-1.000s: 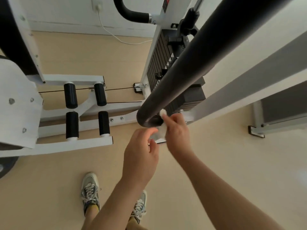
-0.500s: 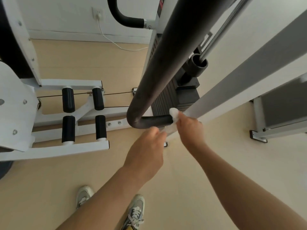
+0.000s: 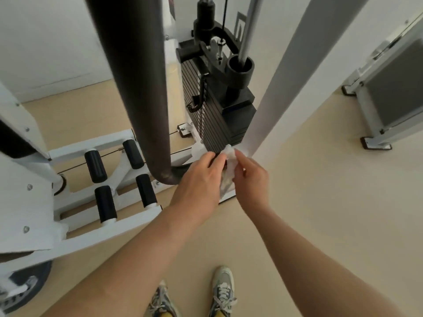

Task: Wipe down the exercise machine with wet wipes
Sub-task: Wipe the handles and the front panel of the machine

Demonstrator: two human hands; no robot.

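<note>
Dark padded bar [image 3: 135,88], steeply upright, curving rightward at its low end into a short stub. Just right of that bend: a crumpled white wet wipe [image 3: 230,165], drawn out lengthwise between two hands.

Left hand [image 3: 199,181] closest to the padded bar, back turned up, fingers curled over onto the wipe's near edge and gripping it. Right hand [image 3: 251,179] on the wipe's side away from the bar, thumb and fingertips pinching its upper end. Touching the bar's stub or held just off it: impossible to tell, the spot hidden behind the left hand's knuckles.

Beyond the hands and right of the bar, a black weight stack [image 3: 217,124], with a chrome guide rod [image 3: 250,24] rising from it. Farther right of the bar, a slanting white frame post [image 3: 286,76].

Left of the bar, four black foam rollers [image 3: 96,165] on white tubing. Below the bar's bend, two grey laced sneakers [image 3: 223,291] on a pale beige floor [image 3: 320,202]. Well right of the bar, a second machine [image 3: 389,88], white-framed with a grey panel.
</note>
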